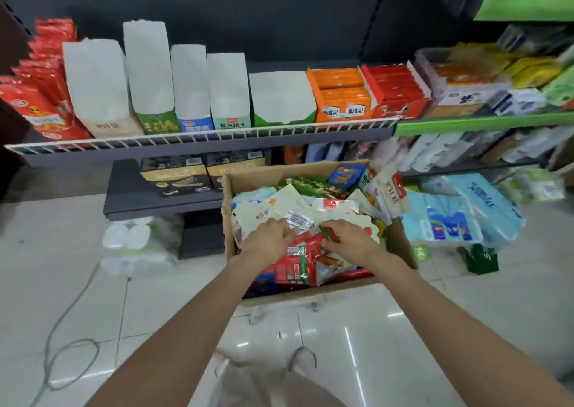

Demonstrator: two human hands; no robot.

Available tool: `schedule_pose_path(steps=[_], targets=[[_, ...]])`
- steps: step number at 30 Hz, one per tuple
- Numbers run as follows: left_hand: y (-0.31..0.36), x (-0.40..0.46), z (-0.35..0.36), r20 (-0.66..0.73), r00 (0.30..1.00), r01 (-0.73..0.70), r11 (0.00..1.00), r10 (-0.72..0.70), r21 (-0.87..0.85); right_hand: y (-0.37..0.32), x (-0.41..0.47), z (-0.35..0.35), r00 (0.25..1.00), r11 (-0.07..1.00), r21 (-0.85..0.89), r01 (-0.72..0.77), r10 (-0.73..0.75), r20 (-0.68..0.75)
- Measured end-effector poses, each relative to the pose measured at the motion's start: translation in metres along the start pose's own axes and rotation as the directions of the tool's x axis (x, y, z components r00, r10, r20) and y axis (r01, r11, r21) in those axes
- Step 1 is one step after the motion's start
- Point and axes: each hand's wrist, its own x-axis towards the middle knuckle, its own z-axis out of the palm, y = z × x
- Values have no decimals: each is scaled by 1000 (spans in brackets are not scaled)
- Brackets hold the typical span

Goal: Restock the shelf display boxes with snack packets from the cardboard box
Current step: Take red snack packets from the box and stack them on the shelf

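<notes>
Snack packets [310, 208] fill the box [400, 248] on the floor.
Both hands are in the box: left hand [269, 241] pinches a pale packet, right hand [351, 241] pinches a red one.

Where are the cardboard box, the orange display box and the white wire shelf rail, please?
cardboard box [228, 208]: head view, left wall.
orange display box [341, 113]: head view, front panel.
white wire shelf rail [198, 136]: head view, middle stretch.

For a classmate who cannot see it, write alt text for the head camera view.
Two bare hands, left hand and right hand, grip snack packets in an open cardboard box on the floor. Behind, a wire-fronted shelf holds white display boxes, apparently empty.
</notes>
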Motion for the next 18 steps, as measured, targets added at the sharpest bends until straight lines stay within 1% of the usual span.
schedule_pose_path(steps=[2, 4, 6, 7, 9, 10, 12, 13, 14, 15, 16, 17, 18], targets=[[-5, -4, 10, 107, 994, -16, 999, 11, 46, 11, 2, 6, 998, 999, -31, 42, -40, 56], [-10, -9, 14, 164, 986, -52, 987, 27, 153, 15, 3, 8, 996, 996, -62, 65, -61, 71], [-11, -12, 15, 123, 992, -60, 972, 32, 228, 15, 5, 10, 994, 986, -136, 93, -84, 73], [-12, -12, 16, 100, 995, -47, 973, 25, 225, 15, 6, 11, 993, 977, -185, 105, -92, 74], [-13, -13, 18, 63, 998, -24, 986, 13, 163, 15, 9, 13, 993, 963, -244, 111, -101, 53], [-14, -13, 19, 31, 999, -9, 995, 6, 96, 15, 10, 13, 994, 961, -251, 113, -107, 39], [-13, -15, 15, -94, 995, 18, 992, -30, -128, 14, 14, 14, 994, 963, -246, 112, -105, 39], [-10, -18, 10, -183, 982, 8, 966, -57, -258, 13, 15, 14, 994, 970, -217, 109, -103, 41], [-6, -21, 3, -267, 959, -20, 923, -90, -384, 10, 14, 12, 993, 982, -146, 117, -114, 28], [-1, -24, -4, -322, 938, -56, 858, -131, -511, 6, 13, 8, 992, 992, -20, 127, -127, 12], [4, -27, -13, -345, 924, -100, 767, -165, -634, 0, 9, 2, 990, 977, 164, 140, -142, 5], [8, -29, -20, -336, 923, -129, 670, -189, -732, -9, 5, -7, 988, 915, 379, 138, -156, 18], [11, -30, -26, -304, 931, -138, 576, -203, -806, -19, -1, -16, 984, 800, 590, 111, -173, 49]])
